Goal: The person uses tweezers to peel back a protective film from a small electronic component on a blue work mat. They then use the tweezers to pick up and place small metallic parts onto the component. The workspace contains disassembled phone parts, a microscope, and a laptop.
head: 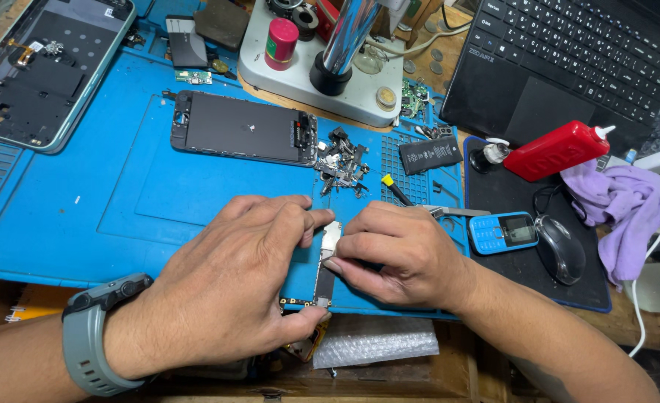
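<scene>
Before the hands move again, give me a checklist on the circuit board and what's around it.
1. Circuit board gripped by both hands: ok, left hand and right hand pinch it.
2. Board over the blue mat: ok.
3. Loose small parts apart from the hands: ok.
4. Opened phone lies flat: ok.
5. Yellow-tipped tool within reach: ok, beside the right hand.
6. Board's solder side undamaged: cannot tell.

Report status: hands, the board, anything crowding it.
Left hand and right hand both pinch the narrow circuit board over the blue mat. Loose metal parts just beyond. Tweezers beside right hand.
</scene>
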